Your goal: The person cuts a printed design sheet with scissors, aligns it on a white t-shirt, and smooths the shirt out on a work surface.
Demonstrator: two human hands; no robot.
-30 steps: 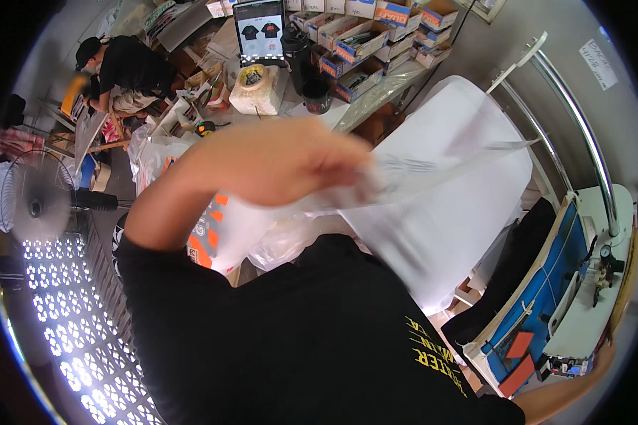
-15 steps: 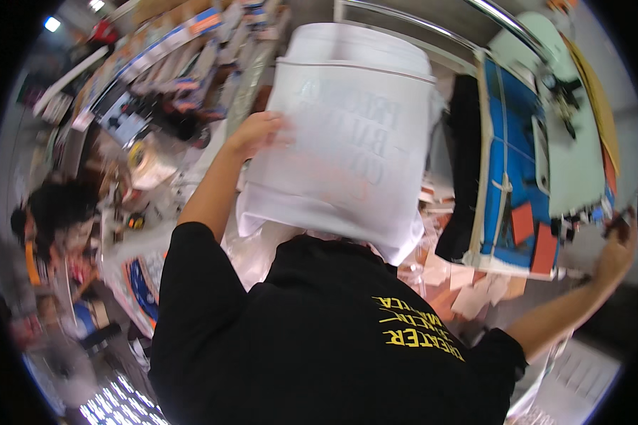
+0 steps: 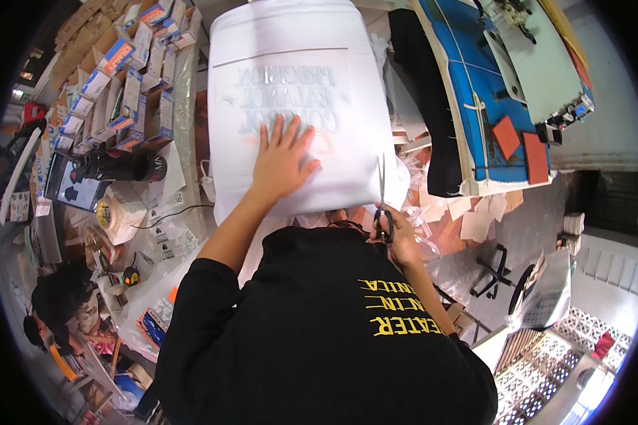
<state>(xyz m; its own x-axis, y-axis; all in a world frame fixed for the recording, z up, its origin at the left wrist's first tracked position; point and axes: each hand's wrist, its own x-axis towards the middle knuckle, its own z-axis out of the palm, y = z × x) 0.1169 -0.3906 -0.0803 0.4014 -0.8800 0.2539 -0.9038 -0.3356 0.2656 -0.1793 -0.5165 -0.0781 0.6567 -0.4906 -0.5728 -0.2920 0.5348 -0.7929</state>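
In front of me a white shirt (image 3: 296,32) is stretched over a flat board, its faint grey and orange print facing up and a thin dark line crossing above it. My left hand (image 3: 282,161) lies flat on the lower part of the print, fingers spread. My right hand (image 3: 403,239) grips a pair of scissors (image 3: 382,185) by the dark handles, at the shirt's near right corner. The blades point away from me over the cloth edge and look almost together. Whether they touch the fabric I cannot tell.
To the left are stacked cardboard boxes (image 3: 113,88), a black bottle (image 3: 124,166), a tape roll (image 3: 113,212) and a tape measure (image 3: 130,275). A blue padded board (image 3: 489,85) with orange-red squares stands right. Paper scraps (image 3: 478,225) lie below it. Another person (image 3: 60,297) is at far left.
My right hand has come from the far right to the shirt's near right corner, now with scissors in it. My left hand has moved from the shirt's left edge onto the print.
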